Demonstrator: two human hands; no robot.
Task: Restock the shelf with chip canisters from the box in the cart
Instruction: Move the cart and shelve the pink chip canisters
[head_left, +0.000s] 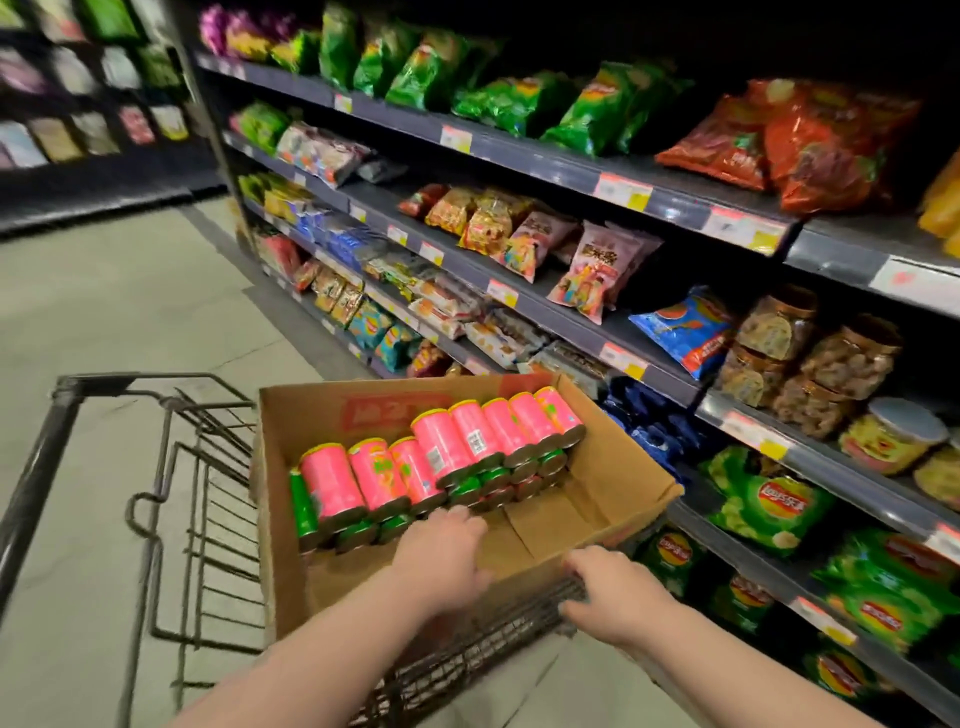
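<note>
An open cardboard box (613, 467) rests in a black wire cart (208, 519). Inside it lie several pink chip canisters (441, 457) on their sides, stacked over green canisters (301, 506). My left hand (441, 556) reaches into the box, fingers stretched toward the canister ends at the near side; whether it touches them I cannot tell. My right hand (613, 597) curls over the cart's near rim (519, 618) beside the box corner. The shelf (623, 332) with snack bags runs along the right.
Dark shelving on the right holds green, red and blue chip bags (769, 509) and plastic snack tubs (893, 436). The cart handle (47, 447) sits at the left. Grey floor (104, 312) stretches ahead, with another shelf row at the far left.
</note>
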